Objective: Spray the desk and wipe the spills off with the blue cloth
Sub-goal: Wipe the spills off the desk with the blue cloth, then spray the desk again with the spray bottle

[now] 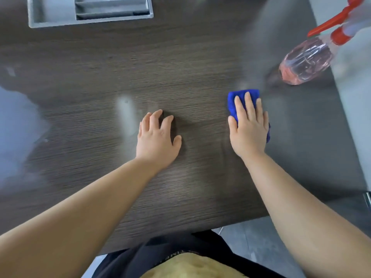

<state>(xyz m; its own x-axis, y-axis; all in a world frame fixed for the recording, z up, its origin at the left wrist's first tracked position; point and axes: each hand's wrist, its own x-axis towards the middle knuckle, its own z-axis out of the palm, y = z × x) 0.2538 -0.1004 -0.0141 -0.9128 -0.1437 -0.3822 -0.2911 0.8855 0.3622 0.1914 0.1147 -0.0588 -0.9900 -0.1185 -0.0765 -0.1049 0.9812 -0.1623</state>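
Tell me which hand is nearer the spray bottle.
Right. The right hand presses the blue cloth on the desk just below-left of the spray bottle. The left hand rests flat mid-desk, much farther left.

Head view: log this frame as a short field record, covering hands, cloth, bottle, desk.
left hand: flat on desk, empty
right hand: pressing blue cloth onto desk
spray bottle: standing far right, pink liquid, red trigger, untouched
desk: dark woodgrain, pale smear left of left hand
grey tray: far left corner
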